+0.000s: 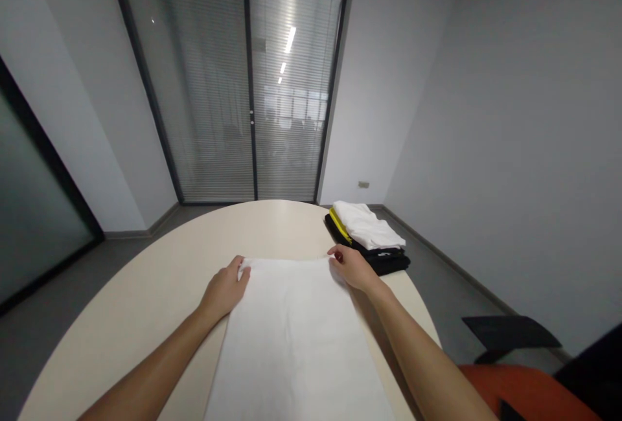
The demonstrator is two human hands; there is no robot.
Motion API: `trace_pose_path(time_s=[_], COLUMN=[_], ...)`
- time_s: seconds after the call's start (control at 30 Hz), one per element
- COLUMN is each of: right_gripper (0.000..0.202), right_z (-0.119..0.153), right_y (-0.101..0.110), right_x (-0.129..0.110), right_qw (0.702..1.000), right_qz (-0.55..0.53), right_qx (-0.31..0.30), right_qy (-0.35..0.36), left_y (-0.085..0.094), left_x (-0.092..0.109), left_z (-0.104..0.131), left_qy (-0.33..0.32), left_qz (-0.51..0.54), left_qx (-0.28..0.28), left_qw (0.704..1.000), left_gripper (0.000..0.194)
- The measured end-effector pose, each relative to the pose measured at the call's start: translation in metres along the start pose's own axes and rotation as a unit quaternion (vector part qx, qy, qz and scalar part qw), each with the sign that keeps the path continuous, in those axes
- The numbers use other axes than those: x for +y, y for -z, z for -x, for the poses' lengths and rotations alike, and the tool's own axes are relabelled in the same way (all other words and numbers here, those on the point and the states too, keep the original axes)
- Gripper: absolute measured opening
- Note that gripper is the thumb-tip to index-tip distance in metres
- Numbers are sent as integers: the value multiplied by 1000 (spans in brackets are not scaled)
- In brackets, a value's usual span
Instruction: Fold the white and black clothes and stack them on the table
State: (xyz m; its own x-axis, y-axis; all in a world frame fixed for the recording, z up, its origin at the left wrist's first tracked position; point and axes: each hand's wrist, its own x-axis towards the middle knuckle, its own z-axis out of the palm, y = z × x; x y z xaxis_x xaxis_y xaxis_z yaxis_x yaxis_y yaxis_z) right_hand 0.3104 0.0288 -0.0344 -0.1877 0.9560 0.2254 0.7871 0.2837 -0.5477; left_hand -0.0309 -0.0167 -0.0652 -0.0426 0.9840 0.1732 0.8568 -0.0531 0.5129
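Note:
A white cloth [296, 337] lies flat and lengthwise on the table, its far edge nearly straight and its near end running out of view at the bottom. My left hand [226, 288] pinches the far left corner between thumb and fingers. At the far right corner, my right hand [352, 265] has its fingers closed on the cloth's edge. Faint creases run down the middle of the fabric.
Beyond my right hand, a stack of folded clothes [367, 225], white over yellow and black, sits at the right edge of the round table [179, 265]. An orange and black chair [525, 388] stands at the lower right. Glass doors are behind the table.

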Motion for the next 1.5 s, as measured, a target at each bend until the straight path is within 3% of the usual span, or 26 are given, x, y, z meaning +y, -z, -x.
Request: trace_pose_path(time_s=[0.2, 0.37, 0.57, 0.67, 1.0, 1.13, 1.27, 1.33, 1.4, 1.5], right_gripper=[22, 22, 22, 20, 28, 54, 52, 46, 39, 32], right_z=[-6, -7, -10, -12, -19, -2, 7, 4, -2, -8], right_y=[-15, -29, -31, -33, -33, -20, -15, -20, -26, -31], right_x=[5, 11, 7, 8, 12, 11, 11, 10, 10, 7], right_qw=[995, 998, 994, 995, 997, 999, 985, 986, 989, 992], right_qz=[-5, 28, 31, 35, -12, -36, -63, -66, -65, -46], right_qx=[98, 54, 106, 94, 69, -13, -131, -116, -62, 9], right_qy=[13, 22, 21, 3, -39, 23, 90, 103, 115, 120], left_y=[-1, -4, -1, -1, 1, 1, -3, -4, -3, 3], left_x=[-1, -2, -2, -4, 3, 1, -7, -9, -9, -5], left_z=[-5, -10, -14, -16, -13, 2, 8, 2, -5, -8], left_qy=[29, 22, 14, 27, 41, 39, -9, -8, 3, -9], left_qz=[-12, -38, 44, 75, 7, -36, -25, -28, -43, -72], left_qx=[30, 35, 70, 51, 45, 12, -1, 5, 18, 73], left_qw=[999, 998, 996, 996, 998, 999, 1000, 1000, 999, 995], left_gripper=[29, 32, 37, 43, 44, 52, 51, 49, 48, 50])
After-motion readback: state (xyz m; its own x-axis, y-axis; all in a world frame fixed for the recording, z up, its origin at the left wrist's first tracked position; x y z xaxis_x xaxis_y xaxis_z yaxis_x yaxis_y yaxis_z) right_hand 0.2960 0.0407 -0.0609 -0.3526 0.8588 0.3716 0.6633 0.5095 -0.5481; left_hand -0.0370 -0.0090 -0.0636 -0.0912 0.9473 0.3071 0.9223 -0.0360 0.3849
